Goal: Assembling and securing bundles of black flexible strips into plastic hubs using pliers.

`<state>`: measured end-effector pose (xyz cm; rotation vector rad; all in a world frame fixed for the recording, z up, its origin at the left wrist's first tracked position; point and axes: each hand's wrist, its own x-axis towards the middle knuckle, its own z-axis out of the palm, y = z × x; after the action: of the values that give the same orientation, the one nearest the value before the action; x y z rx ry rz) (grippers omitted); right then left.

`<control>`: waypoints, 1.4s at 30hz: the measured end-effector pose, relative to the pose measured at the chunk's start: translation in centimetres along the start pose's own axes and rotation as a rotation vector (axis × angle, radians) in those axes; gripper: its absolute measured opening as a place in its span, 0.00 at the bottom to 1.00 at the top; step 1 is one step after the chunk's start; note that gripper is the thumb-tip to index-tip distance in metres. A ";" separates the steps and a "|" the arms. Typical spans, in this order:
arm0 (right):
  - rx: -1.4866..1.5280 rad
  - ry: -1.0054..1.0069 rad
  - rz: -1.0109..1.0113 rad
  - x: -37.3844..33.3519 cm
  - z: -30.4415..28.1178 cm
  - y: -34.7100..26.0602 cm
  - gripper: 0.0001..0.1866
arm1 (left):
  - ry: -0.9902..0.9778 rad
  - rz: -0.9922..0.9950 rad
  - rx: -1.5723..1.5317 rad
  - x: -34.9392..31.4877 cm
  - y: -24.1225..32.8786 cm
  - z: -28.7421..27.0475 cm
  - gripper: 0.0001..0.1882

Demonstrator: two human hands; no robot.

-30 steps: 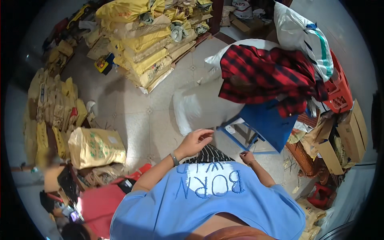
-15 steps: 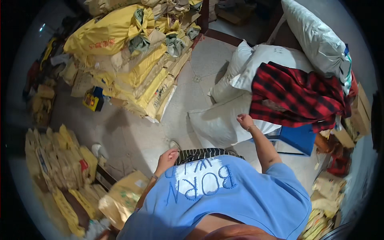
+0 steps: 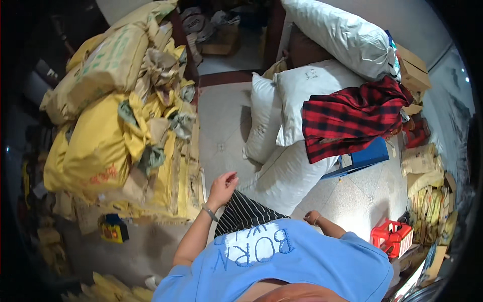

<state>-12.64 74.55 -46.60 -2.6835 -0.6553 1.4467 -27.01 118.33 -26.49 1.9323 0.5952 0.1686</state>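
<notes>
My left hand (image 3: pixel 224 189) hangs in front of the striped dark trousers (image 3: pixel 241 209), its fingers partly spread with nothing in them. A bracelet (image 3: pixel 210 215) circles that wrist. At my right side, my right hand (image 3: pixel 311 217) is low and seen end-on, so its fingers are hard to make out. Nearest to both hands is a stuffed white sack (image 3: pixel 287 176) on the floor. More white sacks (image 3: pixel 312 83) lean behind it, and a red and black plaid shirt (image 3: pixel 347 118) lies draped over them.
Yellow and tan sacks (image 3: pixel 95 146) stand heaped on the left. A dark door sill (image 3: pixel 226 77) crosses ahead. On the right are a blue stool-like frame (image 3: pixel 362 158), a red plastic stool (image 3: pixel 390 236) and stacked bags (image 3: pixel 427 201). A yellow and black box (image 3: pixel 114 231) sits lower left.
My view has turned left and moved ahead. My right hand has dropped from near the plaid shirt to my side, while my left hand has swung forward.
</notes>
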 end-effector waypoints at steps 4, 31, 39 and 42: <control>0.050 0.069 -0.020 7.0 2.3 -0.8 0.20 | -0.061 0.151 -0.037 11.3 2.5 -2.2 0.20; 1.097 0.609 0.601 21.1 -19.1 -28.2 0.08 | 0.166 1.735 1.218 108.2 45.5 4.2 0.24; 1.409 0.614 1.193 23.6 -15.7 -53.9 0.06 | -0.242 2.031 1.732 121.9 45.6 20.3 0.22; 1.398 0.744 1.316 22.2 -25.1 -53.5 0.15 | -0.103 1.966 1.718 128.0 44.1 19.7 0.22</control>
<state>-0.58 135.99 -38.38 -1.8298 1.6754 0.2657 105.74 149.28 -14.84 3.2151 -2.1903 0.9386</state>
